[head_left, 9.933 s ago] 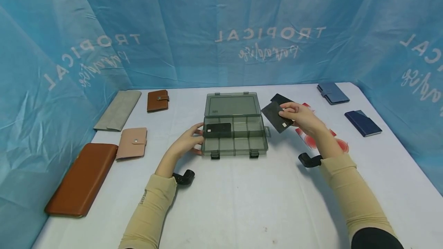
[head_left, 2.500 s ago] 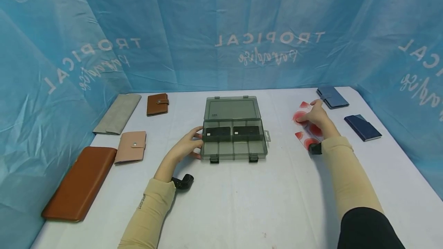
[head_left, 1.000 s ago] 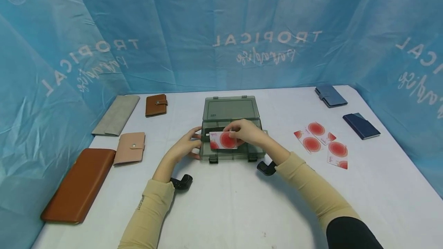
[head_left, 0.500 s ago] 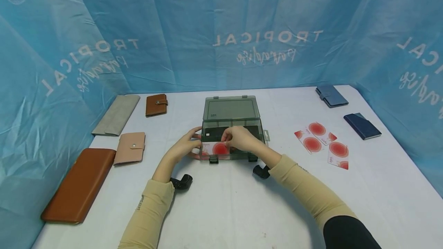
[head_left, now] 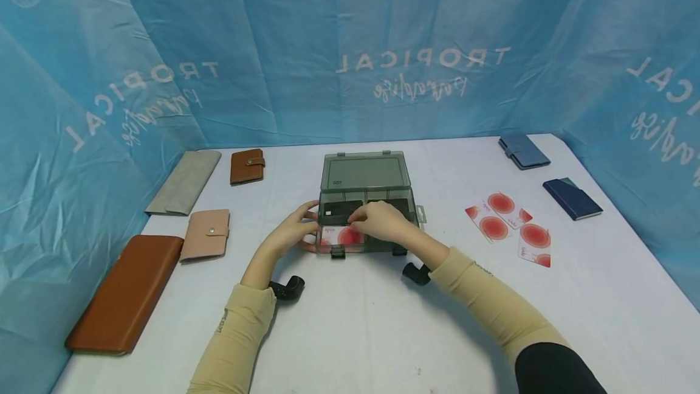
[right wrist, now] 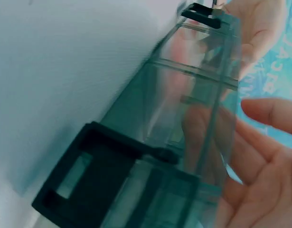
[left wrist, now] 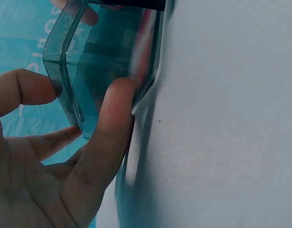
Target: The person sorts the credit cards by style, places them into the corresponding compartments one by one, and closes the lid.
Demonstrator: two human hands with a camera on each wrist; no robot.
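Observation:
A translucent grey-green compartment box lies with its lid open in the head view. My left hand grips its left side, the thumb at the front wall and fingers at the rim. A red-and-white card rests in the front left compartment, seen blurred through the wall in both wrist views. Over that compartment is my right hand, fingertips at the card's upper right; in the right wrist view its thumb and a finger stand apart. A black card fills the compartment behind, with another partly hidden to its right.
Several red-and-white cards lie on the white table at right, near a navy card holder and a blue wallet. At left are brown, pink, grey and small brown wallets.
A second black card went into the box. My right hand then brought a red-and-white card from the right-hand group, lowered it into the front left compartment, and its fingers parted from it.

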